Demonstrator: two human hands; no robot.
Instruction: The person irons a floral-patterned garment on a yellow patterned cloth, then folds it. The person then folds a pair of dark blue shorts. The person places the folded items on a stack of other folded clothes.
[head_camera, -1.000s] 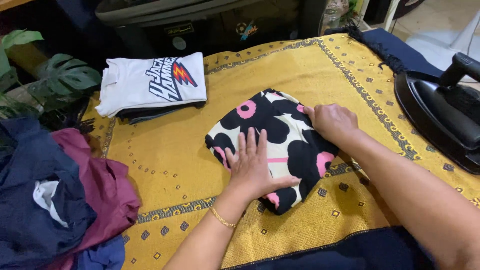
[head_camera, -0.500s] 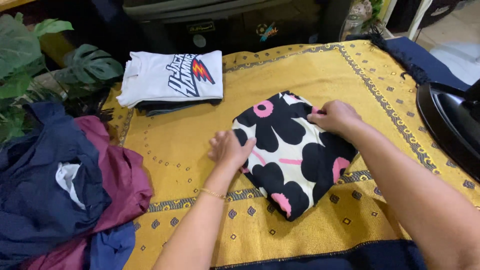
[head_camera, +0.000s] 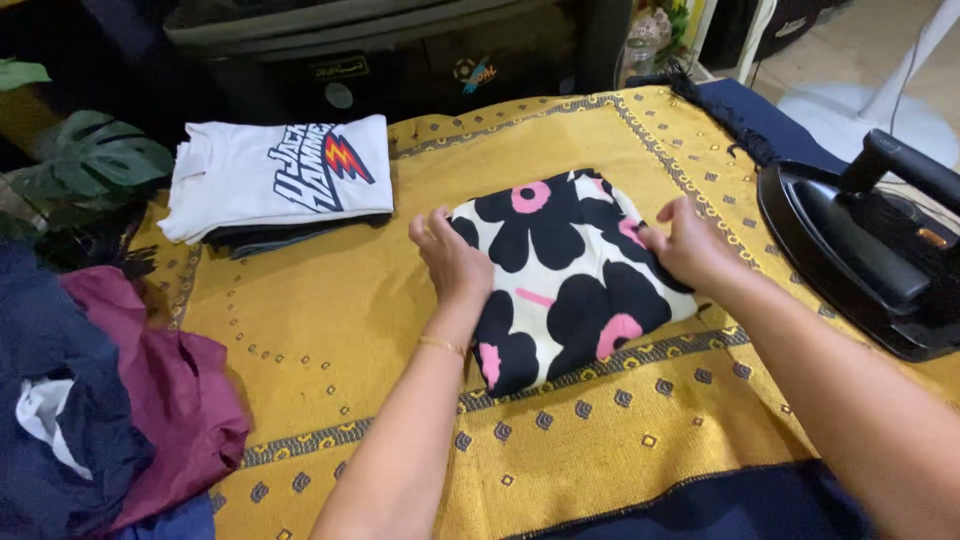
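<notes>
Hands at opposite edges of a folded cloth, black and cream with large pink-centred flower shapes, lying roughly mid-bench on a mustard-yellow patterned cover. Left hand sits on the cloth's left edge, fingers curled down over the fold and gripping it; a thin gold bracelet shows at the wrist. Right hand is at the cloth's right edge, fingers bent and pinching the fabric there; how far they go under it cannot be told. Cloth lies flat, in several layers, its corners angled to the bench edge. Behind and to the left, apart from the cloth, a folded white shirt with a printed graphic rests on top of a darker folded garment. Far left, a loose heap of clothes: maroon piece over navy fabric, with a scrap of white showing. Right side, a black iron stands on the cover, well clear of the right hand, handle toward the far right. Navy edge of underlay visible along the near side. Green leaves of a plant at the upper left.
</notes>
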